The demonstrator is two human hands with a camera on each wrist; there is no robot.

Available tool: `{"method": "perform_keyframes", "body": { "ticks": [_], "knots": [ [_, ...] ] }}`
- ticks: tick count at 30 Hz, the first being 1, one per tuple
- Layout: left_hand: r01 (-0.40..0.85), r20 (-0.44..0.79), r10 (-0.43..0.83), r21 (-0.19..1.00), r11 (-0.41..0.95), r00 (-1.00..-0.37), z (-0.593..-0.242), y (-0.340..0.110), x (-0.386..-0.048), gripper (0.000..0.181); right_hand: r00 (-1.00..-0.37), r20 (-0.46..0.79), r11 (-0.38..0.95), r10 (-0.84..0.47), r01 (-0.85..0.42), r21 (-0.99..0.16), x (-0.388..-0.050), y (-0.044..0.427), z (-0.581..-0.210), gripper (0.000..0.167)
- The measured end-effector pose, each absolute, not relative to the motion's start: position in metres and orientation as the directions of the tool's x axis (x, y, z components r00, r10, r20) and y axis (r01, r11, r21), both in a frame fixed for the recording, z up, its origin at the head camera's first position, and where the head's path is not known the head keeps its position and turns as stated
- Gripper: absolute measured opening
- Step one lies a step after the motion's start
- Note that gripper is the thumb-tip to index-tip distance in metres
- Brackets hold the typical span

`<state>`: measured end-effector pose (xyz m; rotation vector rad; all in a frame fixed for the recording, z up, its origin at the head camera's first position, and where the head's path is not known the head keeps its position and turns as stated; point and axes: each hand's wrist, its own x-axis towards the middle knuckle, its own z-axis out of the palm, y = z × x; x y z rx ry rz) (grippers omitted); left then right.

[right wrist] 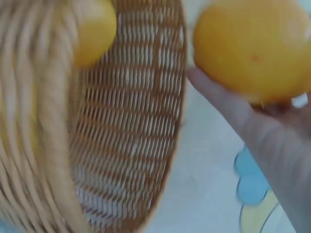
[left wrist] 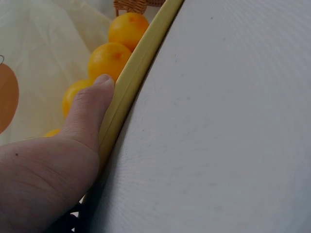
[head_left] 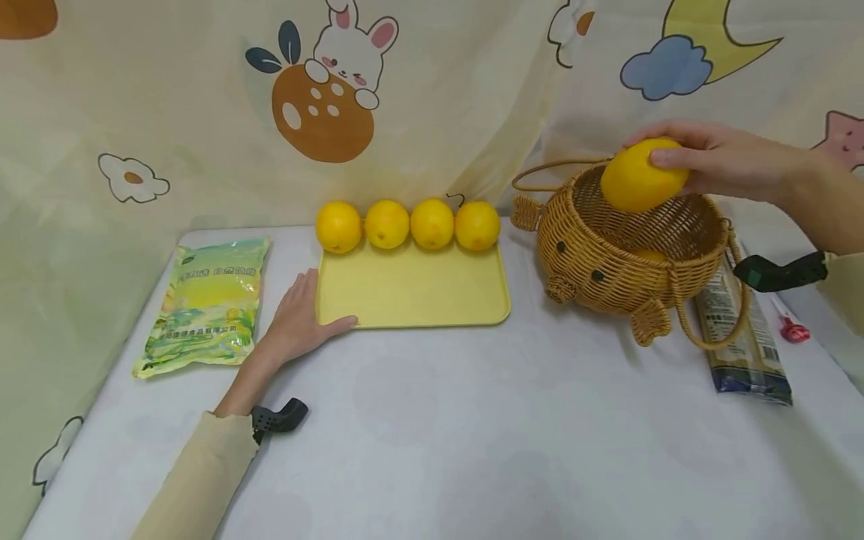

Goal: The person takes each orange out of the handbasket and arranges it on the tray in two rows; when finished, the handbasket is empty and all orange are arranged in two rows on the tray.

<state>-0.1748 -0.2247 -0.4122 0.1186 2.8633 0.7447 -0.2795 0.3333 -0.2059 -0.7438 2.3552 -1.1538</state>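
My right hand (head_left: 725,161) holds a yellow lemon (head_left: 641,176) above the opening of a wicker basket (head_left: 621,274) with an animal face. In the right wrist view the lemon (right wrist: 255,53) sits in the fingers beside the basket's rim (right wrist: 63,145). Another lemon (right wrist: 95,34) is inside the basket. My left hand (head_left: 297,319) rests at the left end of a yellow tray (head_left: 412,292), fingers extended along its side. The left thumb (left wrist: 90,109) lies against the tray's rim (left wrist: 119,99). Several lemons (head_left: 432,223) stand in a row along the tray's back edge.
A green and yellow packet (head_left: 209,307) lies left of the tray. A dark packet (head_left: 745,337) lies partly under the basket's handle (head_left: 732,334), with a red-wrapped lollipop (head_left: 794,330) to its right. Behind the table hangs a printed cloth (head_left: 459,97).
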Motion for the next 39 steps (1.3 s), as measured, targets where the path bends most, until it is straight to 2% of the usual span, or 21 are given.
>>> {"method": "perform_keyframes", "body": {
  "ticks": [5, 10, 14, 19, 25, 30, 33, 39],
  "knots": [
    [0.023, -0.161, 0.118, 0.494, 0.869, -0.980, -0.414, -0.225, -0.174, 0.122, -0.791, 0.050, 0.274, -0.610, -0.270, -0.923, -0.250, 0.300, -0.210, 0.038],
    [0.021, -0.162, 0.115, 0.492, 0.870, -0.980, -0.415, -0.224, -0.176, 0.123, -0.836, 0.133, 0.181, -0.533, -0.266, -0.947, -0.215, 0.252, -0.222, 0.037],
    [0.025, -0.160, 0.119, 0.493, 0.870, -0.980, -0.415, -0.225, -0.176, 0.123, -0.809, 0.200, 0.073, -0.553, -0.286, -0.955, -0.201, 0.216, -0.235, 0.036],
    [0.037, -0.160, 0.130, 0.484, 0.874, -0.979, -0.413, -0.227, -0.176, 0.121, -0.802, 0.199, 0.087, -0.563, -0.296, -0.951, -0.197, 0.179, -0.254, 0.036],
    [0.044, -0.159, 0.137, 0.486, 0.873, -0.978, -0.412, -0.227, -0.174, 0.121, -0.833, 0.076, 0.186, -0.548, -0.211, -0.960, -0.197, 0.138, -0.277, 0.041],
    [0.044, -0.152, 0.134, 0.485, 0.874, -0.979, -0.411, -0.227, -0.173, 0.120, -0.808, 0.003, 0.206, -0.590, -0.155, -0.966, -0.196, 0.103, -0.297, 0.048],
    [0.044, -0.151, 0.132, 0.482, 0.875, -0.980, -0.411, -0.227, -0.173, 0.120, -0.789, 0.008, 0.191, -0.615, -0.159, -0.969, -0.196, 0.085, -0.308, 0.053],
    [0.045, -0.155, 0.136, 0.485, 0.874, -0.978, -0.411, -0.226, -0.174, 0.121, -0.790, 0.030, 0.195, -0.612, -0.187, -0.963, -0.202, 0.054, -0.318, 0.047]
  ]
}}
